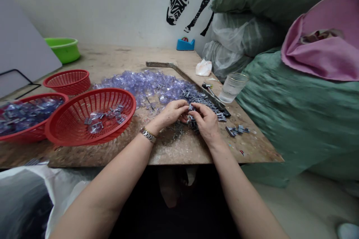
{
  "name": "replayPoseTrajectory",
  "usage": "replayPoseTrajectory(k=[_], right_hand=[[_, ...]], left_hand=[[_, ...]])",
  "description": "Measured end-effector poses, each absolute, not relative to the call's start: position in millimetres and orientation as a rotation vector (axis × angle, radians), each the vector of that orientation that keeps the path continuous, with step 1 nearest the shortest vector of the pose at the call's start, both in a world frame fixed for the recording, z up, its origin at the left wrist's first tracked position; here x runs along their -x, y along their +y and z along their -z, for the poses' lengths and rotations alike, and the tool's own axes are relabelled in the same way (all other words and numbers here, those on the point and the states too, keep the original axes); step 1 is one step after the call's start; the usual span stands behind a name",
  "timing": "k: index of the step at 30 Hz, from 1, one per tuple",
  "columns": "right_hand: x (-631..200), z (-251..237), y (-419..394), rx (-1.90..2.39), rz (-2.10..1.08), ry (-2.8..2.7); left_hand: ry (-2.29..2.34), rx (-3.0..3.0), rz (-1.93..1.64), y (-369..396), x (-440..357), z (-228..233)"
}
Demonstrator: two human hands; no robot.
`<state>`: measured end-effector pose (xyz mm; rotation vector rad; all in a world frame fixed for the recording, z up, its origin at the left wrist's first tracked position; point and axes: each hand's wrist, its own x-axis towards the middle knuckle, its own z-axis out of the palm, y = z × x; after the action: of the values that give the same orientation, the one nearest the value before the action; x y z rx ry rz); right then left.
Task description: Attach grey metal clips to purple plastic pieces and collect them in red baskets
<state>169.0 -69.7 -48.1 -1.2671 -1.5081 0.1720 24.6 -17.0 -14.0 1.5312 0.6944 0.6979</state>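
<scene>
With the left hand [171, 114] and right hand [206, 119] pinched together on one small grey clip [191, 108] just above the surface [179, 149], keep fingertip pressure square (the clip is tiny), working beside the clip pile [209, 105] and clear plastic heap [148, 84] beyond.

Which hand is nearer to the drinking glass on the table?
Right. The right hand lies just left of and below the drinking glass, among small grey parts; the left hand sits further left, beyond the right hand.
</scene>
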Motion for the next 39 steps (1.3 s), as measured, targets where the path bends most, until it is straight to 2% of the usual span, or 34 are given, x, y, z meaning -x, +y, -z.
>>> replayPoseTrajectory(k=[24,39], right_hand=[[-161,44,-74,1.148,-0.593,-1.246],[-167,43,-75,1.247,-0.033,-1.428]], left_hand=[[0.522,-1.606,-0.627,-15,-19,17],[0.628,-1.619,-0.721,-27,-25,8]])
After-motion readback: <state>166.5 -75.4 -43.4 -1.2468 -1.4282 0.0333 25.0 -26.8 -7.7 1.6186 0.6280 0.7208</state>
